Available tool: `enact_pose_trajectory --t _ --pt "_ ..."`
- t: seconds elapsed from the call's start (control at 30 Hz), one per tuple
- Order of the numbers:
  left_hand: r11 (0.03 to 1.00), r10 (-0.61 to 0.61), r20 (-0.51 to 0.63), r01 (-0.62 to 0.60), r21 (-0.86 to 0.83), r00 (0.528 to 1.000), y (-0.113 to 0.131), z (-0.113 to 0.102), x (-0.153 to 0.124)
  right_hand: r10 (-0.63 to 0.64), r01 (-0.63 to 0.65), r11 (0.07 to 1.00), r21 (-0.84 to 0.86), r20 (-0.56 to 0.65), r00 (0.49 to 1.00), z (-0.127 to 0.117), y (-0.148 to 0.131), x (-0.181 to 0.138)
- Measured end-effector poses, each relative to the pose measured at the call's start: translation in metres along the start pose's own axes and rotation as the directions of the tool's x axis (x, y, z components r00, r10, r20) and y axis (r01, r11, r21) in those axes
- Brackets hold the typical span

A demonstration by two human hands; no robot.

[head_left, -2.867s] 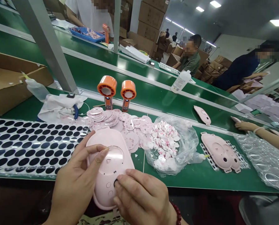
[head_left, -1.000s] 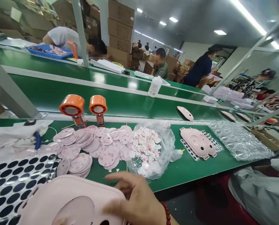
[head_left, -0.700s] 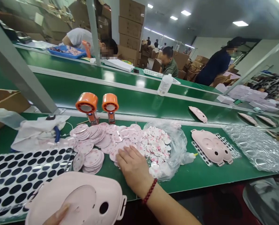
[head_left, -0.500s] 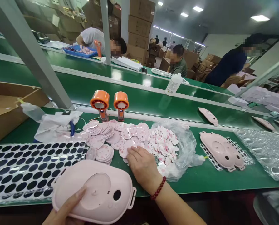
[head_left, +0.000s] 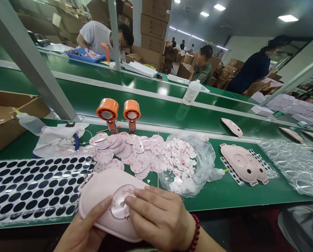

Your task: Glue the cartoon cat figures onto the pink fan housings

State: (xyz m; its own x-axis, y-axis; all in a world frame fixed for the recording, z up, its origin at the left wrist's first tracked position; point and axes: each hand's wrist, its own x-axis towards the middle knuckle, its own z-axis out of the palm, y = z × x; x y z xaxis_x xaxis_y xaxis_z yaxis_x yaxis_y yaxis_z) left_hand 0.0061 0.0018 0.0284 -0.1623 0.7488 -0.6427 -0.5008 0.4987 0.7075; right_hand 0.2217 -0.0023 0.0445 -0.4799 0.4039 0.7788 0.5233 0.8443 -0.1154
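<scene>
My left hand [head_left: 87, 225] grips a pale pink plastic cover [head_left: 101, 187] by its near left side, thumb on top. A round pink patterned disc [head_left: 119, 206] lies over the cover's circular recess. My right hand [head_left: 163, 217], with a red bead bracelet, has its fingertips on the disc's right edge; its palm hides the cover's right end. Beyond the cover are loose piles of similar discs [head_left: 140, 162]. To their right a clear plastic bag [head_left: 205, 154] lies open around many small white and pink pieces [head_left: 181, 157].
Two orange handheld fans [head_left: 107, 110] stand behind the discs. A sheet of black ovals [head_left: 35, 190] lies left, near a cardboard box [head_left: 12, 115]. More pink covers [head_left: 237, 159] and clear wrap [head_left: 293, 168] are right. A white bottle [head_left: 192, 92] stands farther back; several people sit or stand beyond.
My right hand has moved from the disc pile to the cover, bringing a disc onto its recess. My left hand has shifted right with the cover, which is now tilted differently.
</scene>
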Motion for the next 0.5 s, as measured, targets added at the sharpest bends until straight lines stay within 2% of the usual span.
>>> enact_pose_trajectory --t 0.1,0.17,0.23,0.3,0.33,0.43,0.47,0.5 --pt "0.996 -0.085 0.023 0.085 -0.028 0.996 0.007 0.012 -0.007 0.068 -0.073 0.993 0.088 0.052 0.996 -0.003 0.004 -0.003" --pt "0.998 -0.064 0.044 0.064 0.011 0.997 0.008 0.016 -0.009 0.170 -0.170 0.966 0.196 0.020 0.985 -0.002 0.003 -0.004" --pt "0.999 -0.006 0.065 0.003 0.044 0.998 0.005 0.016 -0.009 0.331 -0.305 0.915 0.265 -0.057 0.942 0.003 -0.003 -0.005" --pt "0.996 0.060 0.084 -0.065 0.061 0.995 0.001 0.015 -0.007 0.465 -0.418 0.867 0.269 -0.137 0.875 0.009 -0.012 -0.005" --pt "0.994 0.082 0.087 -0.087 0.065 0.993 -0.002 0.014 -0.006 0.500 -0.450 0.853 0.263 -0.169 0.849 0.012 -0.016 -0.004" --pt "0.990 0.112 0.085 -0.119 0.073 0.990 -0.005 0.017 -0.003 0.528 -0.472 0.838 0.274 -0.191 0.827 0.018 -0.024 -0.006" --pt "0.989 0.119 0.085 -0.126 0.078 0.989 -0.005 0.019 -0.002 0.559 -0.498 0.818 0.286 -0.197 0.805 0.018 -0.025 -0.007" --pt "0.988 0.126 0.086 -0.133 0.082 0.988 -0.005 0.021 -0.002 0.614 -0.547 0.780 0.303 -0.204 0.763 0.018 -0.025 -0.009"
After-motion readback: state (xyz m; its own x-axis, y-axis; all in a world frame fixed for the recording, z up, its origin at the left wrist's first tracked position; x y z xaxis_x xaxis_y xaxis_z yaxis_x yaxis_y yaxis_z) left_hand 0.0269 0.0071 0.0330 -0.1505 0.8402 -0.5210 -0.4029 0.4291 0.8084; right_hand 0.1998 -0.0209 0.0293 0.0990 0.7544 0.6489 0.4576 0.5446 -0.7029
